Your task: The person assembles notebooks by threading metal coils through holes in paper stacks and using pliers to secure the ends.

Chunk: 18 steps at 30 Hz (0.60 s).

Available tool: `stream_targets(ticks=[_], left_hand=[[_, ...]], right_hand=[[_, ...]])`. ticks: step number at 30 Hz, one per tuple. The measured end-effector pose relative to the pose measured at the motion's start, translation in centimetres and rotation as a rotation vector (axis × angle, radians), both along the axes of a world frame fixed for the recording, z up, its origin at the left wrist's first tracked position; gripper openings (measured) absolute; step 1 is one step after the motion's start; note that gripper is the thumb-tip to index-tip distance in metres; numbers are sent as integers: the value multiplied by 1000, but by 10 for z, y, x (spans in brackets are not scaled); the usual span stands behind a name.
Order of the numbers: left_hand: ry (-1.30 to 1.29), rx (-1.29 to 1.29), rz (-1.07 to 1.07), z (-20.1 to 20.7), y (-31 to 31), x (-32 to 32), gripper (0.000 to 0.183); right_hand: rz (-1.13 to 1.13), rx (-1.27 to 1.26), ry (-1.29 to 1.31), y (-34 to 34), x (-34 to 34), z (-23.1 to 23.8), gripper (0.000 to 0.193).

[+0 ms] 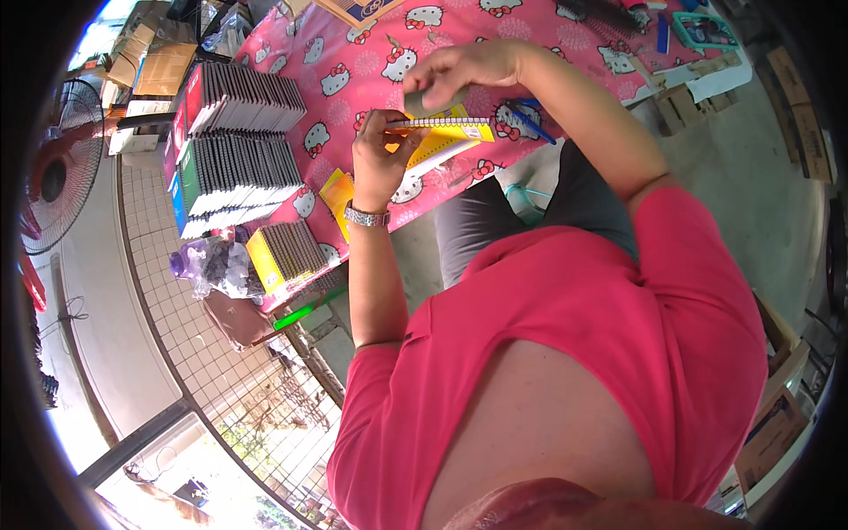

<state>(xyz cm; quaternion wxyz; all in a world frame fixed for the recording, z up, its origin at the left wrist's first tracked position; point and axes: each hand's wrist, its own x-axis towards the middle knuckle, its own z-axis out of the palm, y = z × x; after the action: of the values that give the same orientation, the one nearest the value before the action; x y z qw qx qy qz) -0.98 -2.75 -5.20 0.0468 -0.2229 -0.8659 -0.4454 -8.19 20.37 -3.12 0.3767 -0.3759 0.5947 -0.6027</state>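
Observation:
My left hand [382, 157], with a metal-band watch at its wrist, is closed round the left end of a yellow spiral notebook [475, 132]. The notebook is tilted over the near edge of the table, its white coil binding uppermost. Just beyond the coil, my right hand [459, 72] is closed on a small grey-green piece [416, 102], whose kind I cannot make out. Another yellow notebook [336, 200] lies left of my left wrist, partly hidden by it. Blue pen-like tools [533, 122] rest on the table to the right of the notebook.
A pink patterned cloth [340, 110] covers the table. Tall stacks of spiral notebooks [243, 150] stand at the left, with a shorter yellow stack [287, 252] nearer. A teal tray [704, 31] and a dark brush [601, 18] lie far right. A fan [62, 168] stands left.

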Motion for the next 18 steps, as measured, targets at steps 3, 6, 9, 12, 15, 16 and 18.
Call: stream_targets(ticks=[3, 6, 9, 12, 15, 16, 18], left_hand=[[-35, 61, 38, -4, -1, 0, 33], [-2, 35, 52, -5, -2, 2, 35], [-57, 147, 45, -12, -4, -3, 36], [-64, 157, 52, -19, -15, -4, 31], [-102, 285, 42, -16, -6, -7, 24], [-120, 349, 43, -15, -4, -6, 21], [-102, 342, 74, -10, 1, -3, 15]], right_hand=[[-95, -96, -147, -1, 10, 3, 46], [-237, 20, 30, -8, 5, -1, 46], [-89, 24, -39, -14, -6, -2, 43], [-336, 309, 313, -9, -17, -14, 47], [-712, 506, 572, 33, -51, -82, 53], [-755, 759, 684, 49, -51, -100, 58], [-1082, 776, 1091, 75, -26, -159, 65]])
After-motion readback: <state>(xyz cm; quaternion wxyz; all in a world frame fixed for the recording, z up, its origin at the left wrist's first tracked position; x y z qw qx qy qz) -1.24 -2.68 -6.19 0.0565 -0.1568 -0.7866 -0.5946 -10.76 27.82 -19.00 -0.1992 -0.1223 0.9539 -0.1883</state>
